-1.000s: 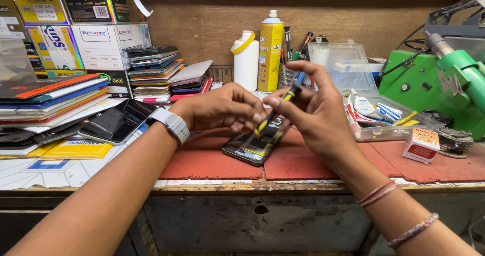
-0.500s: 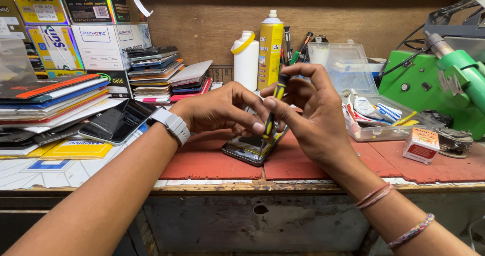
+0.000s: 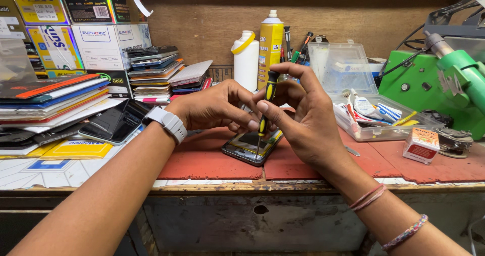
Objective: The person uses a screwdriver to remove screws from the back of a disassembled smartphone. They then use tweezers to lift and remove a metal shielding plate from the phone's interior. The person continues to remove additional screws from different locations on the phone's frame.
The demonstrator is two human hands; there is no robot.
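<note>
A smartphone lies flat on the red mat near the front edge of the workbench, screen side up, between the two hands. A small screwdriver with a black and yellow handle stands almost upright over it, and its thin tip touches the phone near the middle of its right side.

The right hand holds the screwdriver: the thumb and the fingers are closed around the handle, and the index finger curves over its top. The left hand rests on the far end of the phone with the fingers bent down; the fingertips press near the upper edge, but I cannot tell if they grip anything. A white wristwatch is on the left wrist, and thread bracelets are on the right one.

Behind the hands stand a yellow spray can and a white bottle, just beside each other. To the right is a clear plastic box with tubes and small parts, then a green machine. A small orange and white box lies on the mat near it. To the left are piles of phones and flat packages.
</note>
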